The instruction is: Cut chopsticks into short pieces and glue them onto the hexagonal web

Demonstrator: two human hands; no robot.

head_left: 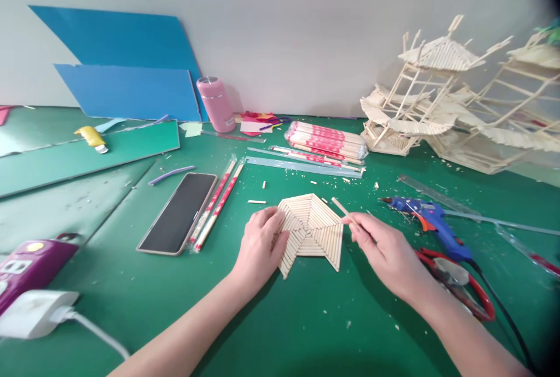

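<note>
While the green cutting mat [280,318] stretched across the whole bench, a fan-shaped panel of pale wooden sticks [311,230] lay flat near its middle, its sticks glued side by side in angled wedges meeting at a central ridge. The left hand [260,245] rested on the panel's left edge, fingers pressed together. The right hand [385,254] pinched a single thin stick [339,207] just beside the panel's right edge.
</note>
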